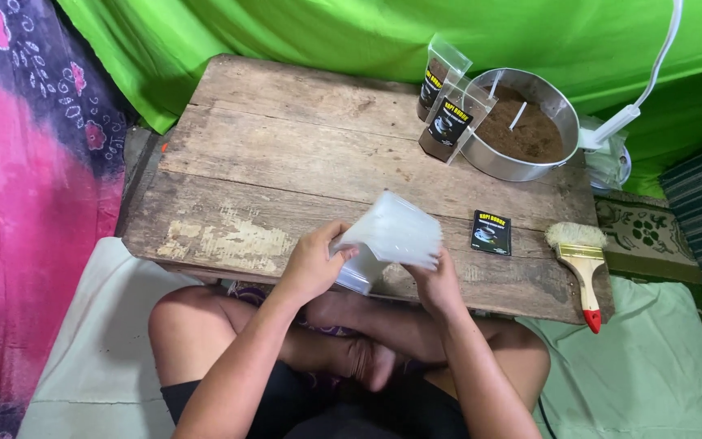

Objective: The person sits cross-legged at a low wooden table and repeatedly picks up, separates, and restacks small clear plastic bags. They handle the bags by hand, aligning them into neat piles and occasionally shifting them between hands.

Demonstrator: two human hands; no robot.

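I sit cross-legged at a low wooden table (286, 154). Both hands hold a stack of clear plastic pouches (392, 236) over the table's near edge. My left hand (314, 262) grips the stack's lower left side, thumb on top. My right hand (436, 284) holds its right end from below. At the table's far right, two filled pouches with dark labels (447, 110) lean against a round metal pan (522, 122) of brown powder with white spoons stuck in it.
A small black label card (491, 232) lies on the table right of my hands. A paintbrush with a red-tipped wooden handle (582, 272) lies at the table's right edge. Green cloth hangs behind, a pink patterned cloth at left, pale mats on the floor.
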